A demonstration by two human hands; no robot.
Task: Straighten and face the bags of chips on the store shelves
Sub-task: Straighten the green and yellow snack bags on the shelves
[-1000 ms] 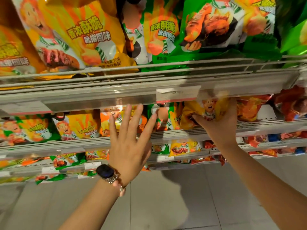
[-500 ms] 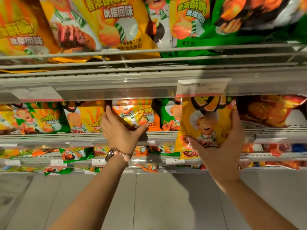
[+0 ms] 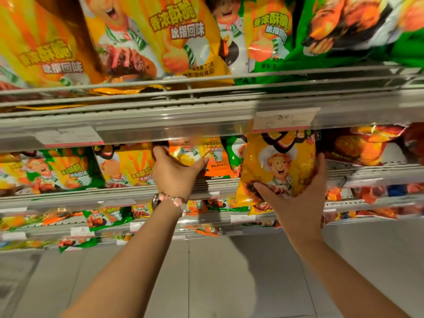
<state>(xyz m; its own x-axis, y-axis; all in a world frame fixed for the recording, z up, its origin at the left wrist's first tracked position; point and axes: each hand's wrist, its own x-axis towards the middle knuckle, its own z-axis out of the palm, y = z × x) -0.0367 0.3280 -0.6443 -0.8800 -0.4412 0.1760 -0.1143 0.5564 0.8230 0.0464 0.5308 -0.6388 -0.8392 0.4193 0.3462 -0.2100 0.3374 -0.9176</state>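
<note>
While the right hand (image 3: 298, 203) grips a yellow chip bag (image 3: 278, 166) from below, its thumb lies across the bag's lower front and its fingers (image 3: 321, 166) curl up around the bag's right edge, so the bag stands upright with its printed chef facing outward, out in front of the middle shelf (image 3: 220, 183) and just under the price tag (image 3: 284, 119) clipped to the rail of the shelf above. To the left of those fingers, the left hand (image 3: 176, 173) reaches into the same shelf level and holds an orange chip bag (image 3: 197, 157), the thumb pressed against its front and the other fingers hidden behind the bag's upper left corner under the rail. A beaded bracelet (image 3: 172, 199) circles the left wrist. Left of the left hand, a yellow bag (image 3: 130, 166) and a green bag (image 3: 52, 171) stand side by side on the shelf, both front-out. Between the two hands a green bag (image 3: 236, 154) shows partly, tucked behind the orange one and the held yellow one. Right of the right hand's fingers lies a red-orange bag (image 3: 367, 145), tilted back. Above both hands, large yellow bags (image 3: 160, 40) and green bags (image 3: 344, 31) lean on the top shelf (image 3: 206, 97). Below the wrists, lower shelves (image 3: 114, 223) carry smaller bags, blurred, and a grey tiled floor (image 3: 206, 283) spreads beneath the forearms.
</note>
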